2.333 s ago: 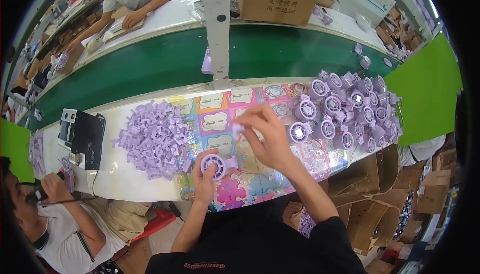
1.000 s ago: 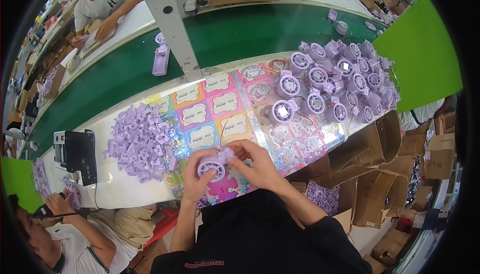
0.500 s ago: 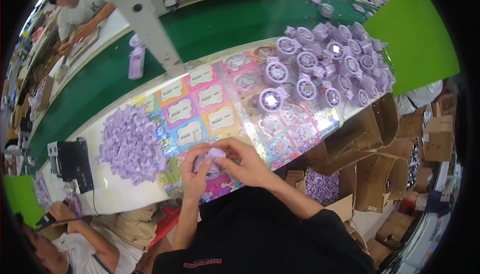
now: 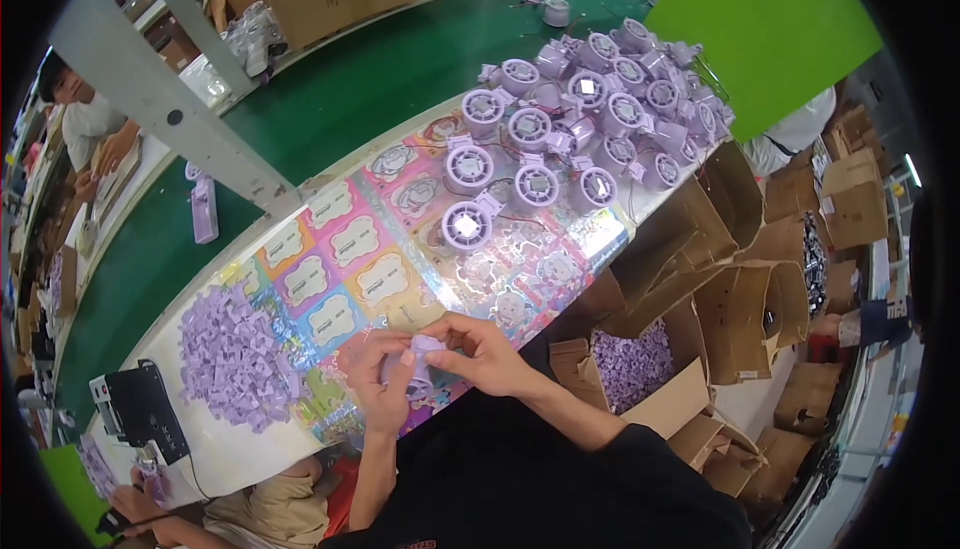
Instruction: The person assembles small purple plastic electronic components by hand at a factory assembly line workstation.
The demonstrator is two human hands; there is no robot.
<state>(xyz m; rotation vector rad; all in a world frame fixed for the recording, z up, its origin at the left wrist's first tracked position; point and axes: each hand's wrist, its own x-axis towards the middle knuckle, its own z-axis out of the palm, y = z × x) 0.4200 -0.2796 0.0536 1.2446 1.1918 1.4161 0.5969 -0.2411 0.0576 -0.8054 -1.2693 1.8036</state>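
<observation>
To the right of the heap of small purple pieces [image 4: 238,359], the left hand [image 4: 382,389] and the right hand [image 4: 482,354] are gripping a purple part [image 4: 424,375] above the desk [image 4: 215,454] — it is sitting between their curled fingers, the left ones cupping its side, the right ones pinching its upper end.
</observation>
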